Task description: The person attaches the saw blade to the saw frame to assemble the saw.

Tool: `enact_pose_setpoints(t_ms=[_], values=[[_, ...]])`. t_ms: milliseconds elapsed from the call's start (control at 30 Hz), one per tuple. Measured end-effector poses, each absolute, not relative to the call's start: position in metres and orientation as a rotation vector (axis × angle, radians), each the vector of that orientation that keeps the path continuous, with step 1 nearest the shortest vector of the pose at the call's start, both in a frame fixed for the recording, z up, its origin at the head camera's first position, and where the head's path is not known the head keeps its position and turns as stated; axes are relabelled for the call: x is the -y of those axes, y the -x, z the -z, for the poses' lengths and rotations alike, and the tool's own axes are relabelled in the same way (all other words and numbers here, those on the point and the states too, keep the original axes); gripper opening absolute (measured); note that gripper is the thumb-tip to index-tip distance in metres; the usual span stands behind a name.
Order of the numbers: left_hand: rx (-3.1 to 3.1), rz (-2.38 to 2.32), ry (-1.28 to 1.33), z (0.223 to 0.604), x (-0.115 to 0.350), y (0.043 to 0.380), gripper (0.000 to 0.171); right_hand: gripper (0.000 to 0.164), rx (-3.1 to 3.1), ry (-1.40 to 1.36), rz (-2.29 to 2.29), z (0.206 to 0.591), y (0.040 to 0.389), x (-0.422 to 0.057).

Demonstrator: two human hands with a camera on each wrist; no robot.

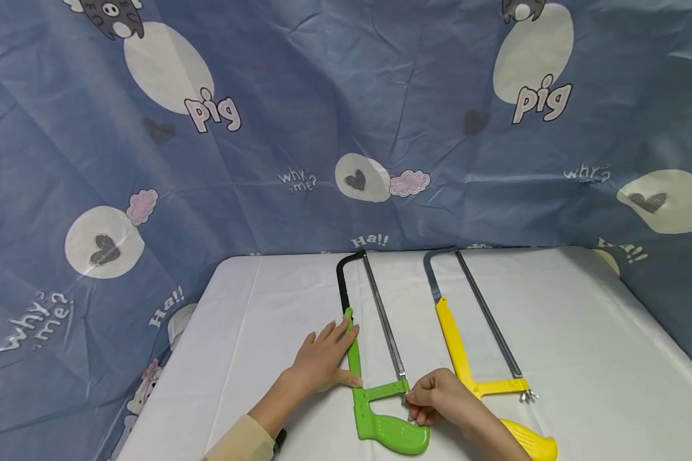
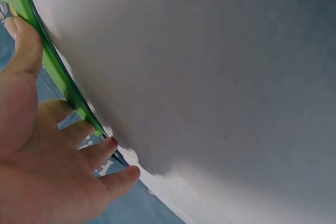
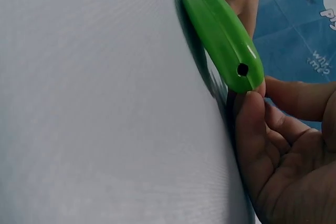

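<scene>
A green hacksaw (image 1: 396, 433) with a black front frame lies on the white-covered table, its blade (image 1: 384, 319) on the right side. My left hand (image 1: 318, 363) rests on its green frame bar, fingers spread and fairly straight; the left wrist view shows them along the bar (image 2: 64, 81). At the blade's near end, my right hand (image 1: 445, 398) pinches the small metal wing nut (image 1: 405, 399) below the green crosspiece. In the right wrist view the handle (image 3: 220, 30) hides the wing nut and part of the fingertips.
A yellow hacksaw (image 1: 453, 334) lies just right of the green one, partly under my right forearm, with its own wing nut (image 1: 528, 396) showing. Behind the table (image 1: 271, 320) hangs a blue printed cloth (image 1: 300, 128).
</scene>
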State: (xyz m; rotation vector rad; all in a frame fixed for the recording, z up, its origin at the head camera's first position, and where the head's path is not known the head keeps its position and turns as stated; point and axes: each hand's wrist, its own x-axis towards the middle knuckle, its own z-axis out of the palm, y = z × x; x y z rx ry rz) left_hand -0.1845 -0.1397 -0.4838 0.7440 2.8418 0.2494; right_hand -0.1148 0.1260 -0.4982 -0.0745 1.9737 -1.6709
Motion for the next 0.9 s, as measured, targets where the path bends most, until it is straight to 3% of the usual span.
enact_pose_setpoints(t_ms=[633,900], values=[[-2.853,-0.243,-0.734,0.481,0.144,0.181,0.103,0.021,-1.873,0.092,1.731,0.500,0.114,-0.126],[-2.850,-0.250,-0.746,0.483,0.140,0.181,0.103,0.015,-2.334,0.094,1.458,0.492,0.108,-0.117]])
